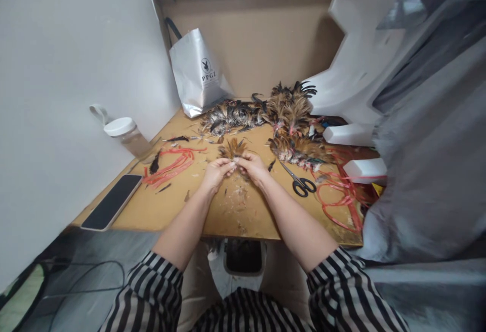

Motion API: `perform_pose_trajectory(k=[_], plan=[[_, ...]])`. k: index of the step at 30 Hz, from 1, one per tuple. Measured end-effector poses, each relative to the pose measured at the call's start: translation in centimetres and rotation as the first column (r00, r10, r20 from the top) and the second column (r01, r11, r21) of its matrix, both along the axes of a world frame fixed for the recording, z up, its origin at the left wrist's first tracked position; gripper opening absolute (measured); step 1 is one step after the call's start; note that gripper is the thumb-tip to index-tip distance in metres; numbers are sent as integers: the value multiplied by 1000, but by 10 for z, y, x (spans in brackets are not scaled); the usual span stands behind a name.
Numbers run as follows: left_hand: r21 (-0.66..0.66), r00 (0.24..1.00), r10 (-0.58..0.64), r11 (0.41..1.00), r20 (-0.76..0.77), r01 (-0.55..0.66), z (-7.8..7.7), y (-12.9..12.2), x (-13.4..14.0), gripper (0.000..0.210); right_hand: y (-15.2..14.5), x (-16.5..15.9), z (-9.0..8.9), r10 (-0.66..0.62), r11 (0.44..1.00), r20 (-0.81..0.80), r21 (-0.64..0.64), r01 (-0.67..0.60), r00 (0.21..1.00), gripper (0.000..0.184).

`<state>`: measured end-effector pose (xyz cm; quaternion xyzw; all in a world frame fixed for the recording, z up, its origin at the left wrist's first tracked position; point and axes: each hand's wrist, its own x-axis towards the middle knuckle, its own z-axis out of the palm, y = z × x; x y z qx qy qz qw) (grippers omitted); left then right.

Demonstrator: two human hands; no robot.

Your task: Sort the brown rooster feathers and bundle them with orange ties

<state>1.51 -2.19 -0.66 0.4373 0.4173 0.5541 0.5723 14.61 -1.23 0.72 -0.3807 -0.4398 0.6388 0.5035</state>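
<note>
A small fan of brown and golden feathers (232,148) stands up between my two hands, over the middle of the table. My left hand (219,172) pinches its base from the left, thumb and fingertips pressed together. From the right, my right hand (251,166) closes on the same base, its fingertips meeting those of the left. The quill ends are mostly hidden by my fingers. Below the hands, feather scraps and fluff (238,195) lie scattered on the tabletop (190,218).
Feather heaps (233,117) and tied bundles (290,109) lie at the back. Scissors (301,185) and red strips (341,198) are at right. More red strips (170,165), a phone (113,202), a jar (131,137) and a silver bag (195,76) are at left. A bin (244,257) stands below.
</note>
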Motion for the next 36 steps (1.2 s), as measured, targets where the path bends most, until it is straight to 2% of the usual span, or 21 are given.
perform_pose_trajectory(k=[3,8,13,16,19,23,25,28,32,36], plan=[[26,1000,-25,999,10,25,0,-1,0,23,-1,-1,2,-8,1000,-26,7,8,1000,36],[-34,993,-83,996,86,87,-2,-1,-3,23,-1,0,0,117,989,-167,-68,-130,979,33],[-56,996,-90,995,-21,89,-2,0,-3,27,5,2,-6,10,998,-117,-52,-16,993,32],[-46,997,-55,998,-61,52,-1,-1,-1,26,7,3,-7,4,999,-102,-36,-8,995,31],[-47,997,-72,996,-31,70,0,-2,-2,25,5,4,-5,63,995,-155,-69,-74,986,30],[-49,985,-150,987,85,155,-1,-3,-5,25,2,5,-4,194,967,-315,-97,-235,929,26],[-58,979,-174,982,108,181,-2,-3,-6,24,1,5,-3,206,962,-339,-101,-253,918,25],[-58,983,-170,983,67,174,0,-3,-5,25,1,5,-2,153,977,-277,-101,-187,948,25],[-10,996,-90,996,-8,89,1,-3,-4,30,2,3,-3,69,996,-153,-39,-76,986,29],[51,996,-57,997,-67,60,-4,0,-5,25,1,0,-8,14,1000,-25,-4,-14,1000,33]])
